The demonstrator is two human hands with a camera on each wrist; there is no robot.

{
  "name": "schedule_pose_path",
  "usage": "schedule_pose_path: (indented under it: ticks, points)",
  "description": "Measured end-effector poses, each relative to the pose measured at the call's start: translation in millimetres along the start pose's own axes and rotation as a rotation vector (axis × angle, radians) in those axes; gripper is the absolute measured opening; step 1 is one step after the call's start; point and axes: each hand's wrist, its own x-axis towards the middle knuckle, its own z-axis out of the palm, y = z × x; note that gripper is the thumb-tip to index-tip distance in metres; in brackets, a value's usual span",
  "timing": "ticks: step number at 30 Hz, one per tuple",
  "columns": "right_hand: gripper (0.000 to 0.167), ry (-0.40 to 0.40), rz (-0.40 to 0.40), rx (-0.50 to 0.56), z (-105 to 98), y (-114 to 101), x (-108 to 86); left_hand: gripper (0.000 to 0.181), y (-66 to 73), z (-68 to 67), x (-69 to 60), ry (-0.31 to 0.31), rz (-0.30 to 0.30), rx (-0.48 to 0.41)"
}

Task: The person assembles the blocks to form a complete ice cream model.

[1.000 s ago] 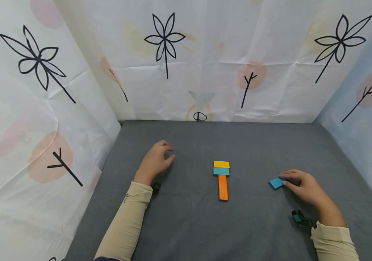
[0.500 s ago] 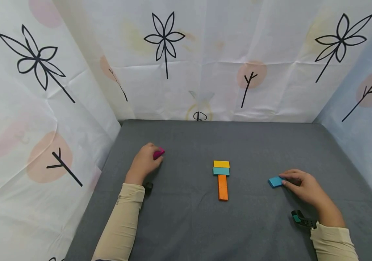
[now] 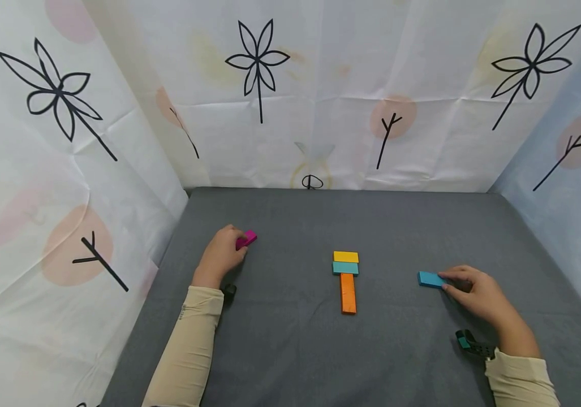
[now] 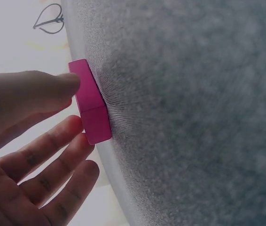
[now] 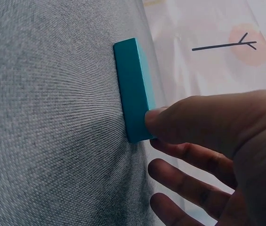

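At the left of the table, my left hand (image 3: 220,255) holds a magenta wooden block (image 3: 247,239) between thumb and fingers. The left wrist view shows the thumb on one face of that magenta block (image 4: 90,101), which lies on the cloth. My right hand (image 3: 481,291) pinches the near end of a blue block (image 3: 430,279) at the right. In the right wrist view the blue block (image 5: 134,89) rests on the cloth, thumb at its lower end. Midway between the hands lie a yellow block (image 3: 346,257), a teal block (image 3: 345,268) and an orange block (image 3: 348,294), arranged in a T shape.
A grey cloth (image 3: 290,350) covers the table. Behind it and on both sides hang pale curtains (image 3: 315,130) with leaf and twig drawings. Dark straps are on both wrists.
My left hand has moved left, and the magenta block, hidden at first, now shows in its grasp. The blue block has turned slightly in my right hand, which stays nearly in place.
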Motion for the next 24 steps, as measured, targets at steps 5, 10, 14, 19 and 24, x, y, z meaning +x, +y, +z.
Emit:
schedule_pose_path:
  ticks: [5,10,14,19,24]
  points:
    - [0.025,-0.008,0.011,0.000,-0.7,0.0,-0.3,0.027,-2.5,-1.1,-0.2,0.006,0.001,-0.012]
    - [0.025,-0.004,0.020,0.003,0.1,-0.4,0.8,0.027,-4.6,-2.6,-0.4,0.011,-0.019,-0.002]
    - [0.024,0.009,0.032,-0.002,1.8,-1.7,3.5,0.026,-4.6,-4.0,-1.4,0.000,-0.026,-0.003]
    - [0.022,0.027,0.039,-0.010,3.4,-1.9,9.1,0.026,-4.5,-5.2,-1.3,-0.010,-0.026,-0.006]
    - [0.023,0.034,0.053,-0.019,4.6,-2.2,16.8,0.026,-5.5,-3.8,0.2,-0.010,-0.022,-0.010]
